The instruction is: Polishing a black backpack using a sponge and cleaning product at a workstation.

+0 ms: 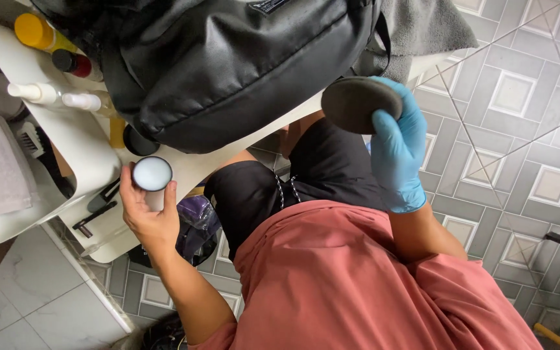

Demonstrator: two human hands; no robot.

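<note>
Holding small round tin [151,174] of white paste, left hand [145,217] clenched around it, near white table [85,139]. Right hand [398,152], blue-gloved, grasps dark round pad [360,104] beside black bag [228,65].

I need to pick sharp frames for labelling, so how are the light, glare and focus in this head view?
Head view: even, soft light with faint shadows; glossy highlights on the black bag; the small round tin in the bare left hand looks washed out, its pale content featureless; the dark round pad in the gloved right hand is sharp; floor tile lines bend near the edges, wide-lens distortion.
</note>
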